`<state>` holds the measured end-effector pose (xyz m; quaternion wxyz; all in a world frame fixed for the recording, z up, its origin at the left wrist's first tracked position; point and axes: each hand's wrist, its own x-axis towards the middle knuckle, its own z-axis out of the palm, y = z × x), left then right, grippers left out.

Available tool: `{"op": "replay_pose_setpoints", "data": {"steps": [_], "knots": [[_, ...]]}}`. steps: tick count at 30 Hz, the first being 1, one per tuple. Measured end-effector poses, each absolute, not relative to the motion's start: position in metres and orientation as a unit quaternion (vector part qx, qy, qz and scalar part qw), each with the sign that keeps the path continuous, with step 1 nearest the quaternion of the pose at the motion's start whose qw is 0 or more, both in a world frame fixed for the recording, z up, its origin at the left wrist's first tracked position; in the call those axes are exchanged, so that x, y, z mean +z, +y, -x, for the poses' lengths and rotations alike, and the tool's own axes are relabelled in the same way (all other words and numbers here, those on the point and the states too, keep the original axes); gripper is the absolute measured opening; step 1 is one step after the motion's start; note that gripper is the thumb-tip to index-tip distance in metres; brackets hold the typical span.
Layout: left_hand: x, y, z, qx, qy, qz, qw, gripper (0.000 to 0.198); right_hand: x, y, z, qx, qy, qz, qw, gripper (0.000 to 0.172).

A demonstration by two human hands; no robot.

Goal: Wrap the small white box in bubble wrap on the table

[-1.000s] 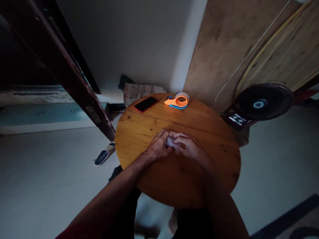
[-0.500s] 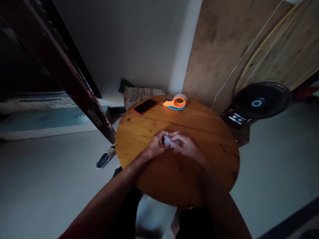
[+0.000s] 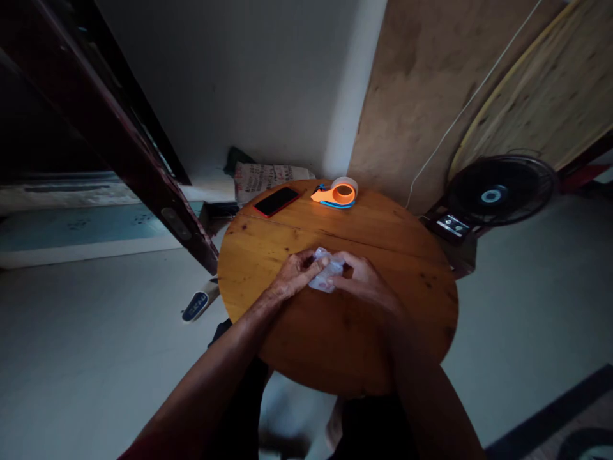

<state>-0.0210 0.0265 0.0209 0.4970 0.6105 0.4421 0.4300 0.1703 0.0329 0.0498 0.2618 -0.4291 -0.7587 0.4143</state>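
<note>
Between my hands, over the middle of the round wooden table (image 3: pixel 287 326), is a small translucent plastic-wrapped packet (image 3: pixel 324 279), whitish with a faint purple tint. My left hand (image 3: pixel 297 273) grips its left side, the thumb lying across the front. On the other side my right hand (image 3: pixel 360 276) pinches the packet's right edge between thumb and fingers. What the wrapping contains is too blurred to make out. Farther back on the tabletop stands an orange and blue tape dispenser (image 3: pixel 330 195) with a roll of tape, apart from both hands.
A phone with a red case (image 3: pixel 276 202) lies at the table's back left. Behind it a printed sack (image 3: pixel 258 179) leans by the wall. A black fan (image 3: pixel 498 191) stands right of the table, and a shoe (image 3: pixel 196 305) is on the floor at left.
The packet now shows a broader face between my hands. My left thumb has come across its front, and my right fingers have shifted to its right edge.
</note>
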Motion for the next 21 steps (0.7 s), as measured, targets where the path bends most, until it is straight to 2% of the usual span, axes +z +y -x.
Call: {"op": "replay_pose_setpoints", "data": {"steps": [3,8,11,16,21], "knots": [[0.025,0.027,0.025,0.398,0.443,-0.618,0.513,0.051,0.045,0.036,-0.172,0.472,-0.709,0.444,0.277,0.029],[0.021,0.031,0.028,0.390,0.331,-0.570,0.643,0.052,0.034,0.043,-0.174,0.523,-0.674,0.431,0.295,0.035],[0.019,0.031,0.027,0.396,0.293,-0.541,0.682,0.054,0.029,0.047,-0.177,0.534,-0.664,0.435,0.291,0.036],[0.017,0.030,0.022,0.429,0.312,-0.523,0.667,0.054,0.033,0.047,-0.178,0.524,-0.685,0.421,0.281,0.040],[0.015,0.031,0.023,0.422,0.340,-0.569,0.619,0.049,0.043,0.042,-0.173,0.441,-0.740,0.435,0.262,0.036]]}}
